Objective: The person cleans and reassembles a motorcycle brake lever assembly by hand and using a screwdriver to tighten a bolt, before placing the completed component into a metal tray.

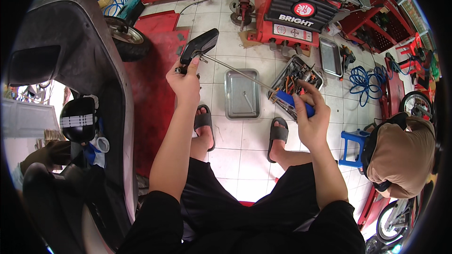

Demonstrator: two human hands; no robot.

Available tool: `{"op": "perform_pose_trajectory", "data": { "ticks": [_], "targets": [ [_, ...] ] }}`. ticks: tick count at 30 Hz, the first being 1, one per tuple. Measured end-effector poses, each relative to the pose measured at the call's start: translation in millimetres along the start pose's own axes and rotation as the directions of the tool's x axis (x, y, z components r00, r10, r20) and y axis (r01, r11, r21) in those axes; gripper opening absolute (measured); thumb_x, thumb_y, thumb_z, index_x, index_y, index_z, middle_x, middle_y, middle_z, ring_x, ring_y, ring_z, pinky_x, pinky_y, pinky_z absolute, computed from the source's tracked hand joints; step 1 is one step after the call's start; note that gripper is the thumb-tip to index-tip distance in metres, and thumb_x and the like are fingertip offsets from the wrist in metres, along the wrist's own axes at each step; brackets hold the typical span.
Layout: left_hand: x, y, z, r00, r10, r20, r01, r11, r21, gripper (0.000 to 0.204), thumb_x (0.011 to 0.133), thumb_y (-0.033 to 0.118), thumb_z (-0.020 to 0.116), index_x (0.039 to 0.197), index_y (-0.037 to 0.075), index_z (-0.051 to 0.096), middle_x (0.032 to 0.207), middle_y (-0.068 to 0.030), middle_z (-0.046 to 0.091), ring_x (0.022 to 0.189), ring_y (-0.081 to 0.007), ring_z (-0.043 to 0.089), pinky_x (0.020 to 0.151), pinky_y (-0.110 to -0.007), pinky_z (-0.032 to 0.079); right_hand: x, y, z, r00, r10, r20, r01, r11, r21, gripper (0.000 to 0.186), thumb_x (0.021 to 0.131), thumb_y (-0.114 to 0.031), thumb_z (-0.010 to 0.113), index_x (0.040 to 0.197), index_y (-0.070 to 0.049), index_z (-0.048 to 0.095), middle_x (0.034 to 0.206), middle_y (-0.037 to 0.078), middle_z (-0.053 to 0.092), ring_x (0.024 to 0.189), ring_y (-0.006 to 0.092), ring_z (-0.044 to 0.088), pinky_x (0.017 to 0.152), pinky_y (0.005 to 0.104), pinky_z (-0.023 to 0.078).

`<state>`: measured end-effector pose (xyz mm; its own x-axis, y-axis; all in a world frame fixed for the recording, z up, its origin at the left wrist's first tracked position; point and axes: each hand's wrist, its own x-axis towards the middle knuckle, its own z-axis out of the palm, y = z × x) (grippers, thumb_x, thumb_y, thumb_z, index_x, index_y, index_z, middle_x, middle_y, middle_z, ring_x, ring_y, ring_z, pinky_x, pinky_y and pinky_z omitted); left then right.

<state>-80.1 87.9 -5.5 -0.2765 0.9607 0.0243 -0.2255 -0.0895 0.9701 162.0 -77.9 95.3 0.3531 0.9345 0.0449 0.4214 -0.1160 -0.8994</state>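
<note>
My left hand (pixel 186 82) is closed around the base of a black motorcycle mirror (pixel 200 47), holding it up ahead of me. In my right hand (pixel 313 117) I grip the blue handle of a long-shafted screwdriver (pixel 294 103). Its thin metal shaft slants up and left, and its end meets the mirror's base near my left fingers. Whether the tip sits in a screw is too small to tell. Below the shaft, a grey metal tray (pixel 231 91) on the floor bears a wrench (pixel 248 101). Partly behind my right hand is another tray heaped with tools (pixel 294 83).
A large scooter body (pixel 101 56) stands close on my left beside a red platform (pixel 157 75). Ahead is a red machine (pixel 289 11) with pedals. At right are a coiled blue hose (pixel 365 84), a blue stool (pixel 353 146) and a bent-over person (pixel 400 155).
</note>
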Motion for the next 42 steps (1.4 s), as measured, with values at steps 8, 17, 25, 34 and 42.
{"op": "perform_pose_trajectory", "data": {
  "ticks": [8,17,25,34,42],
  "targets": [
    [-7.6,3.6,7.2,1.0,-0.018,0.004,0.018,1.0,-0.014,0.012,0.084,0.005,0.073,0.092,-0.001,0.067,0.065,0.0061,0.05,0.051,-0.0017,0.037,0.043,-0.022,0.026,2.9,16.8,1.1,0.814,-0.573,-0.094,0.571,0.82,-0.05,0.034,0.087,-0.009,0.063,0.12,-0.001,0.057,0.098,0.017,0.063,0.074,0.026,0.062,0.068,0.0325,0.05],
    [-4.2,6.1,3.3,0.999,0.022,-0.026,-0.021,1.0,0.016,0.01,0.085,0.007,0.073,0.089,0.0,0.067,0.064,0.006,0.051,0.048,-0.0027,0.037,0.041,-0.023,0.03,3.4,7.8,-0.9,0.819,-0.571,-0.06,0.548,0.809,-0.211,0.041,0.074,0.005,0.07,0.114,-0.001,0.061,0.087,0.012,0.063,0.071,0.0203,0.06,0.06,0.0277,0.046],
    [-2.8,2.0,-1.7,1.0,0.025,0.006,-0.026,0.997,0.07,0.01,0.086,0.008,0.071,0.091,0.001,0.066,0.071,0.0019,0.059,0.055,-0.0038,0.048,0.045,-0.023,0.037,-5.2,11.6,-1.7,0.999,-0.02,0.036,0.014,0.985,0.173,0.033,0.078,0.003,0.068,0.11,0.001,0.061,0.088,0.012,0.063,0.074,0.0207,0.062,0.066,0.0296,0.05],
    [-5.5,2.9,5.5,0.999,0.026,-0.021,-0.026,0.999,0.024,0.013,0.085,0.009,0.072,0.09,-0.001,0.066,0.066,0.0026,0.054,0.05,-0.0043,0.044,0.041,-0.024,0.03,6.1,20.7,1.8,0.809,-0.585,-0.049,0.58,0.809,-0.092,0.031,0.085,-0.011,0.065,0.113,0.001,0.061,0.096,0.014,0.065,0.077,0.0217,0.064,0.07,0.0306,0.051],
    [-4.3,1.2,5.3,0.998,0.037,-0.044,-0.036,0.999,0.023,0.014,0.085,0.011,0.074,0.088,-0.001,0.066,0.061,0.0045,0.049,0.044,-0.0031,0.035,0.037,-0.025,0.025,0.9,13.9,-0.3,0.978,-0.207,-0.016,0.206,0.977,-0.056,0.029,0.082,-0.005,0.069,0.11,-0.001,0.064,0.085,0.012,0.067,0.072,0.0216,0.065,0.065,0.0293,0.05]
  ]
}}
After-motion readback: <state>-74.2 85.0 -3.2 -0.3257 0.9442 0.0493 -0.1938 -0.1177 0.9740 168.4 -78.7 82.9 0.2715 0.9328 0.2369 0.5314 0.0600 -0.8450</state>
